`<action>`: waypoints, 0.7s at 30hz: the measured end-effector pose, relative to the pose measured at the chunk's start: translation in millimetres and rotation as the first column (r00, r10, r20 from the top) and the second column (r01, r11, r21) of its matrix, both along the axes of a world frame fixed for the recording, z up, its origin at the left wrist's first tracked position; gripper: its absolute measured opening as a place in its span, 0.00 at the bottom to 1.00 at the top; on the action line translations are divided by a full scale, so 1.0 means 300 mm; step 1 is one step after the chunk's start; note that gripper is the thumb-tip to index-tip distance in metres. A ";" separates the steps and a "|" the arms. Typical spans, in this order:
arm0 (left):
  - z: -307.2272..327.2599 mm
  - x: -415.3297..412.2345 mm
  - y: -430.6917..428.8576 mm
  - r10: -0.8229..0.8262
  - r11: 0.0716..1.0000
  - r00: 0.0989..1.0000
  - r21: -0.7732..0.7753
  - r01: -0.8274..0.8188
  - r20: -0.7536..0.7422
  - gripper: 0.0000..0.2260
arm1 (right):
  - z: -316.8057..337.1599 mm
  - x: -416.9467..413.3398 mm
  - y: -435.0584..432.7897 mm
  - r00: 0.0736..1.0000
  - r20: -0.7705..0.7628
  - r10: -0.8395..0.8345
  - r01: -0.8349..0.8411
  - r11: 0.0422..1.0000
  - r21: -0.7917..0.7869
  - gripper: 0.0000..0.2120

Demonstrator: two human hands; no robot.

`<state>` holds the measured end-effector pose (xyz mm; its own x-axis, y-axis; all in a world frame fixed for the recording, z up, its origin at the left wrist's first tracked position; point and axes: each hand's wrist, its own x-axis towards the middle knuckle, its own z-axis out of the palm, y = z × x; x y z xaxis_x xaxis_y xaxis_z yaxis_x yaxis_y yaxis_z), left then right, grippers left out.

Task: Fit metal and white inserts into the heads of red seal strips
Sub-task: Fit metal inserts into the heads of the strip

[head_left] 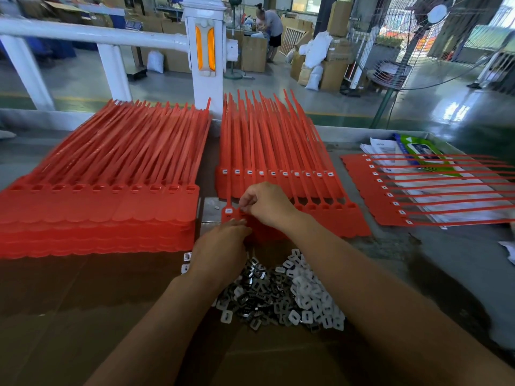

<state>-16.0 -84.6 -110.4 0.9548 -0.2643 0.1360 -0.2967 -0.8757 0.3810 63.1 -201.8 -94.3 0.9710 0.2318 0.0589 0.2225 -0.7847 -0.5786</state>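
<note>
Red seal strip (229,211): prob. light, bendy plastic; take at stiffer head. R hand (267,204) grip pinches head; L hand (220,246) flat beside it.

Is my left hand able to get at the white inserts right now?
Probably yes. The white inserts lie uncovered between the forearms, near the left hand. Only the low heap of metal inserts lies between, and the right hand is up at a red strip head.
</note>
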 end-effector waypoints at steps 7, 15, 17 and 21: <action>-0.002 0.002 0.000 -0.006 1.000 1.000 -0.010 0.006 0.006 0.20 | -0.014 -0.005 -0.014 0.994 0.101 0.040 -0.035 0.998 -0.046 0.07; 0.001 0.000 0.000 0.000 1.000 1.000 -0.022 0.000 0.003 0.19 | -0.010 -0.004 -0.027 0.991 0.108 0.078 -0.073 0.996 -0.057 0.08; 0.004 -0.003 -0.002 0.002 1.000 1.000 -0.024 -0.002 0.001 0.17 | -0.004 -0.004 -0.036 0.985 0.107 0.135 -0.124 0.987 -0.098 0.09; 0.005 -0.004 -0.003 0.007 1.000 1.000 -0.022 -0.007 0.000 0.16 | 0.000 -0.006 -0.046 0.975 0.116 0.191 -0.176 0.976 -0.131 0.10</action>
